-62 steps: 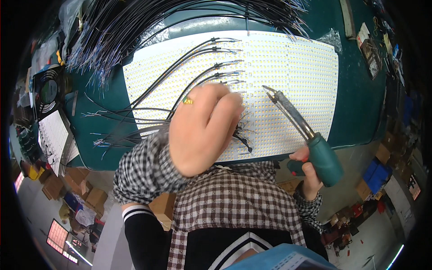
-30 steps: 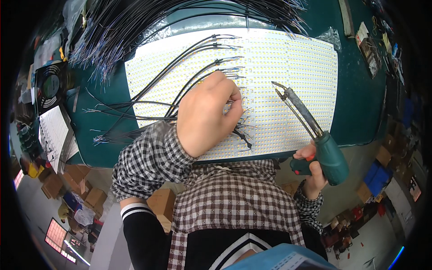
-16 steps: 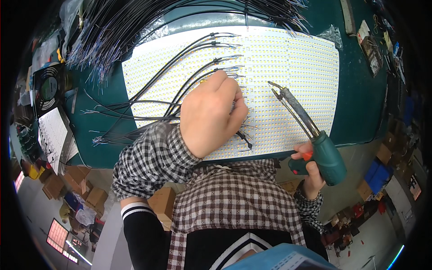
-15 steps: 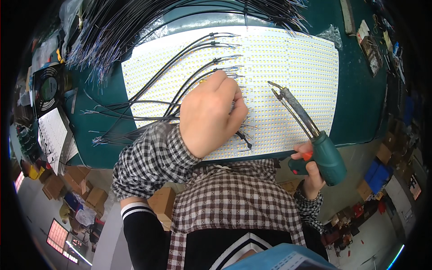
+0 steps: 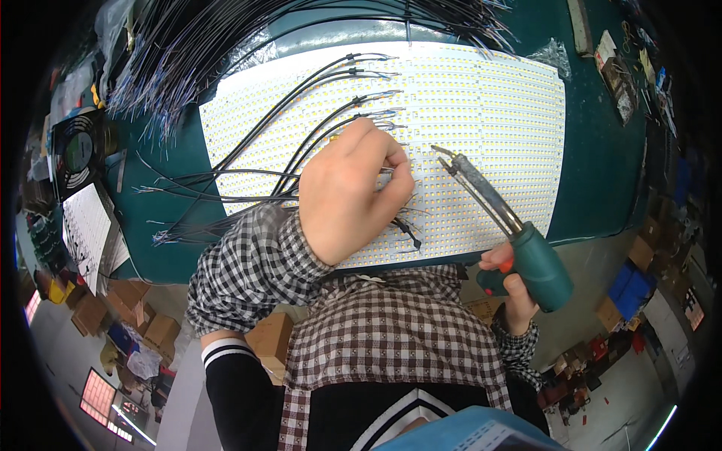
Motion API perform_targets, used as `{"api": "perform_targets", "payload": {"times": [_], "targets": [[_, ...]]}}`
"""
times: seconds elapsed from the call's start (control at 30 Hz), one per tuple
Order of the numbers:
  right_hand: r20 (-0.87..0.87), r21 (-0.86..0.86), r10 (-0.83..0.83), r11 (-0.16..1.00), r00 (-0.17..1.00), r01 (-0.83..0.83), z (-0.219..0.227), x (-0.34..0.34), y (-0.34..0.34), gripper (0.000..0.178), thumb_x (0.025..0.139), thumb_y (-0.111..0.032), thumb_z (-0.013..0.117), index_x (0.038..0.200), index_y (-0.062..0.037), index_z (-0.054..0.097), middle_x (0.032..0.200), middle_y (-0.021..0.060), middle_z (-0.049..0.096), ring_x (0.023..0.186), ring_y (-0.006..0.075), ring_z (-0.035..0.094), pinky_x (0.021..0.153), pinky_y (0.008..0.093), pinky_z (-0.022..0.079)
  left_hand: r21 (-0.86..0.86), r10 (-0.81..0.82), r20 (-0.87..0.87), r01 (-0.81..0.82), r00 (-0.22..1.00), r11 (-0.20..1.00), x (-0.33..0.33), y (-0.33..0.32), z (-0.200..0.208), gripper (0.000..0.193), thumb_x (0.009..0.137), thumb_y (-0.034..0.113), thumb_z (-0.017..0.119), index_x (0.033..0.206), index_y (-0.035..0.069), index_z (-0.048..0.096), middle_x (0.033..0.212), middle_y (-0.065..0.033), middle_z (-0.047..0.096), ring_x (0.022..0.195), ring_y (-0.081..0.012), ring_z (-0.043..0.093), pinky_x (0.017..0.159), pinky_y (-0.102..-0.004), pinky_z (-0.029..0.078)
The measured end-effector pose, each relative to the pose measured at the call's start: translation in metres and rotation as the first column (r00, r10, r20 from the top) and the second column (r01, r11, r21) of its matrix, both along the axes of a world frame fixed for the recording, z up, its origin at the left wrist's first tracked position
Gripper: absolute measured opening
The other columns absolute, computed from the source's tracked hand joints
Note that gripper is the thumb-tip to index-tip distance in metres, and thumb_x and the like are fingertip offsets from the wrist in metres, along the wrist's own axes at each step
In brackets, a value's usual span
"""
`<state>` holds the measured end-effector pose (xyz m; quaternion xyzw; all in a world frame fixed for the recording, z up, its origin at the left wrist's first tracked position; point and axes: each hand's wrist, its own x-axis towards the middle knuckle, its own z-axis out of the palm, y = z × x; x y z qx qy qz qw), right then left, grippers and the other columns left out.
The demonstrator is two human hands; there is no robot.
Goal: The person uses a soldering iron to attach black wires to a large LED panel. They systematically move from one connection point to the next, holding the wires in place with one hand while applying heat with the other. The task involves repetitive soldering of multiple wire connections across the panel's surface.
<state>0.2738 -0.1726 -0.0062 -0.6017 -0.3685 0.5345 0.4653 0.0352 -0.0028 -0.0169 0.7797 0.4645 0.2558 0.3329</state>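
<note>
A white board of LED strips [image 5: 519, 135] lies on the green table, covered in rows of small yellowish dots. Over its middle, my left hand [image 5: 346, 188] is closed in a pinch on a thin wire end, mostly hidden by the fingers. Several black cables [image 5: 289, 100] run across the board's left half, their bare coloured ends lying along a middle column. My right hand [image 5: 515, 301] grips a green soldering gun [image 5: 543, 267], fingers around its handle by a red trigger. The iron's tip points up and left, just right of the left hand's fingertips; whether it touches the board I cannot tell.
A big bundle of black cables [image 5: 226, 37] with stripped ends lies along the table's far side. At the left are a black fan [image 5: 77, 150] and stacked white panels [image 5: 90, 229]. Scraps and small tools [image 5: 617, 90] lie at the far right edge. Cardboard boxes [image 5: 158, 331] stand below.
The soldering gun has shifted left and its tip slightly down, closer to my left fingertips. My left hand stays nearly in place, still pinched.
</note>
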Motion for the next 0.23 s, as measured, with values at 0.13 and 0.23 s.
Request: {"api": "perform_targets", "payload": {"times": [0.13,0.23], "targets": [[-0.135,0.046,-0.073,0.996,0.988,0.080,0.006,0.000,0.013,0.070,0.094,-0.047,0.068,0.131,0.0092,0.050,0.109,0.0182,0.064,0.094,0.0260,0.070,0.076,0.0393,0.062,-0.125,0.004,0.133,0.013,0.991,0.992,-0.003,0.000,0.004,0.010,0.083,0.001,0.071,0.091,0.004,0.064,0.084,-0.0087,0.060,0.072,-0.0231,0.064,0.062,-0.0333,0.052],[-0.265,0.081,-0.119,0.986,0.957,0.145,-0.001,0.004,0.025,0.077,0.093,-0.050,0.069,0.135,0.0094,0.045,0.117,0.0193,0.062,0.096,0.0288,0.071,0.077,0.0407,0.063,-0.015,-0.068,0.090,0.070,0.994,0.997,-0.005,0.003,0.001,0.015,0.085,0.005,0.072,0.097,0.007,0.066,0.086,-0.0088,0.061,0.074,-0.0244,0.065,0.065,-0.0339,0.055]]}}
